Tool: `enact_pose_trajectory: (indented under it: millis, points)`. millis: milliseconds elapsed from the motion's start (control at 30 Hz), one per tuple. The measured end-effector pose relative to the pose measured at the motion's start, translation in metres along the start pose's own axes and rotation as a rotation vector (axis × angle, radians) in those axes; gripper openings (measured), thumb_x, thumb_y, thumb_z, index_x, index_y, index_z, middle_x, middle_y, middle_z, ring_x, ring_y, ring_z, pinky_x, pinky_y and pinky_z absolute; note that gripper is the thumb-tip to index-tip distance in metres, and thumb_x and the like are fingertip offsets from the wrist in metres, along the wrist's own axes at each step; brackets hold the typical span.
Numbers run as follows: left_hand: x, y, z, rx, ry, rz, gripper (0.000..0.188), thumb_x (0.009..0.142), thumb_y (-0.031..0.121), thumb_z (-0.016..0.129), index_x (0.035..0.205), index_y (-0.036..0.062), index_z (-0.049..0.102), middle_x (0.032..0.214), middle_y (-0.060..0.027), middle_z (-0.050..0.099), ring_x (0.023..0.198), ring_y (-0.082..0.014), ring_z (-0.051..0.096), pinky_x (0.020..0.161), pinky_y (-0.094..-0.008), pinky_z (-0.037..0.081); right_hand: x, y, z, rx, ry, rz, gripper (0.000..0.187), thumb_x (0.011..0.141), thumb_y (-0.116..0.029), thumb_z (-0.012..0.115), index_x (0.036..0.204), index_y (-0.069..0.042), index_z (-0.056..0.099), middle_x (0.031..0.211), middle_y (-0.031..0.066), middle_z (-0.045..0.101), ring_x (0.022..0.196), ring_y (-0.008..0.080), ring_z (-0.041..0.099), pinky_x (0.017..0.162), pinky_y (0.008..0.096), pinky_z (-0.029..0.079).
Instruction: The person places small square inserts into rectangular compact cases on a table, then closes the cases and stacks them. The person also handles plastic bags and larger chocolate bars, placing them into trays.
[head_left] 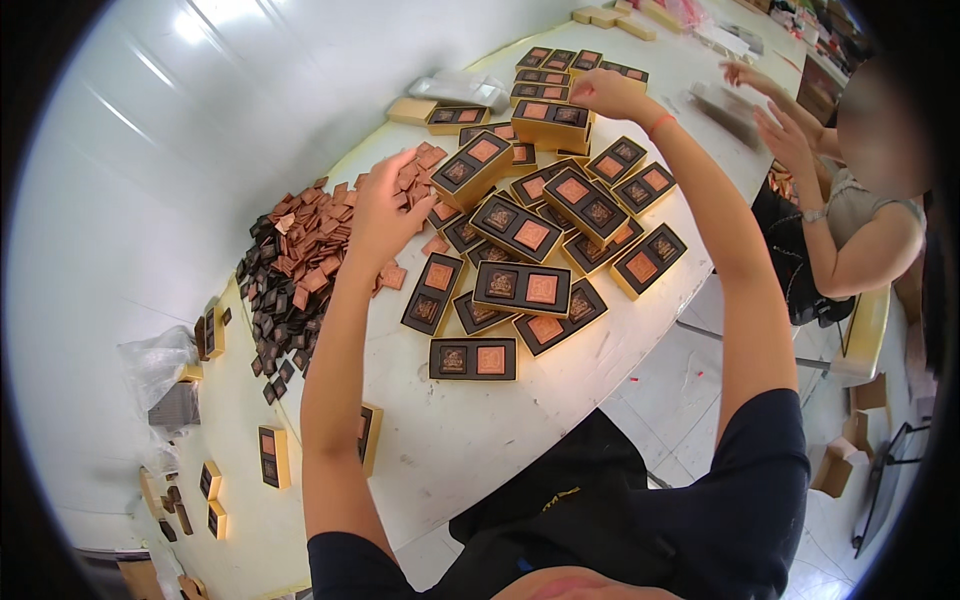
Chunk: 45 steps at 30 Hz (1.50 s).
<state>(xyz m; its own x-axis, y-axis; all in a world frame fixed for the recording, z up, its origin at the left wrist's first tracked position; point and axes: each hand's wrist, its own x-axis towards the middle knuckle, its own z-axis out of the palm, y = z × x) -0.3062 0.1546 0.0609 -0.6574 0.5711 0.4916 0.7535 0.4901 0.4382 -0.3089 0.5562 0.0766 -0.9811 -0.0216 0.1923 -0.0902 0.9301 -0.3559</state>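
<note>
My left hand (385, 215) is over the edge of a heap of small square wrapped chocolates (315, 245), brown and dark. Its thumb and fingers are apart and nothing shows between them. Just right of it, a tilted gold box (472, 168) holds one brown and one dark square in a black insert. At the far side, my right hand (610, 95) is bent down with curled fingers beside a raised gold box (550, 122); whatever its fingertips hold is hidden. Several similar boxes (520, 225) lie stacked and scattered between my arms.
A silvery plastic packet (458, 90) and a plain gold box (410, 110) lie against the wall side. More boxes (272, 455) stand to the left, near clear plastic bags (160, 365). At right, a co-worker (850, 200) sits by the table (420, 400) with both hands raised.
</note>
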Motion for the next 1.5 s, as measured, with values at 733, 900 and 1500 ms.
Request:
enact_pose_trajectory:
  millis: [733,900,1500]
  points:
    - [-0.363,0.108,-0.071,-0.024,0.082,-0.623,0.075,0.075,0.007,0.078,0.141,0.0032,0.043,0.134,-0.0162,0.054,0.122,-0.0322,0.055,0.102,-0.0394,0.044,-0.191,-0.245,0.060,0.318,-0.031,-0.706,0.046,0.075,-0.006,0.075,0.120,-0.009,0.066,0.129,0.0123,0.061,0.123,0.0323,0.055,0.099,0.0421,0.046]
    - [-0.337,0.130,-0.072,-0.329,0.039,-0.287,0.078,0.073,0.004,0.078,0.142,0.0031,0.042,0.139,-0.0159,0.051,0.123,-0.0324,0.053,0.104,-0.0401,0.042,-0.275,-0.308,0.115,0.443,-0.333,-0.868,0.077,0.066,-0.018,0.084,0.137,-0.014,0.055,0.143,0.0141,0.049,0.128,0.0356,0.048,0.099,0.0492,0.042]
    - [-0.412,0.068,-0.132,0.263,0.304,-0.635,0.064,0.080,0.012,0.076,0.137,0.0015,0.050,0.144,-0.0170,0.050,0.133,-0.0329,0.047,0.114,-0.0446,0.032,-0.306,-0.295,0.175,0.681,-0.146,-0.662,0.078,0.066,-0.017,0.086,0.137,-0.012,0.055,0.141,0.0103,0.050,0.131,0.0340,0.046,0.104,0.0456,0.038]
